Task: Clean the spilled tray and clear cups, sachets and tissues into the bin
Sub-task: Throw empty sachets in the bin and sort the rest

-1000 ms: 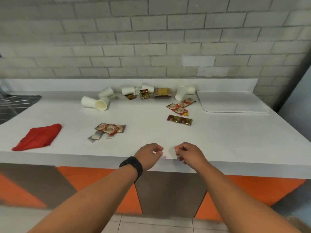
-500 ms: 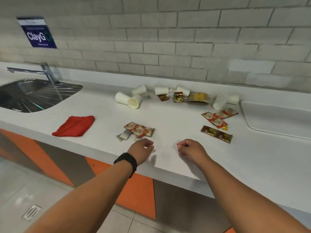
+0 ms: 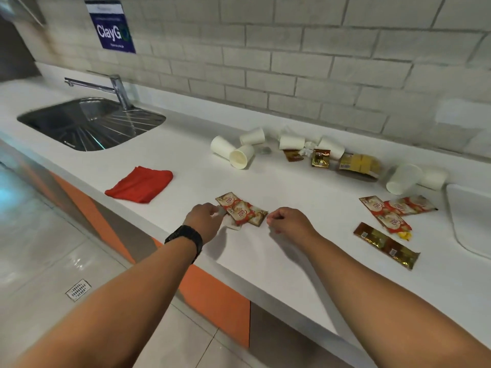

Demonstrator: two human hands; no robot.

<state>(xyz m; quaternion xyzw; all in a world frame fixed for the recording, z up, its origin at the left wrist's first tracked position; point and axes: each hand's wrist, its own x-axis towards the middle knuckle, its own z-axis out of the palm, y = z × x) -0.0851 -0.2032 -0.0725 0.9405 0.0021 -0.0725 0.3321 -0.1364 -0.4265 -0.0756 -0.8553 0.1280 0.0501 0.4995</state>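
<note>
Your curled left hand and right hand flank the sachets, their long axis running between them.

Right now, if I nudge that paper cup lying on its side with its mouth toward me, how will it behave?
The paper cup lies on its side, so it would likely roll in a curve, being tapered. It looks thin and empty, probably very light and easy to crush. It touches another cup, which may shift too.

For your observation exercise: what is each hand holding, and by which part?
Left hand pinches something small beside the sachets; what, unclear. Right hand: cannot tell.
</note>
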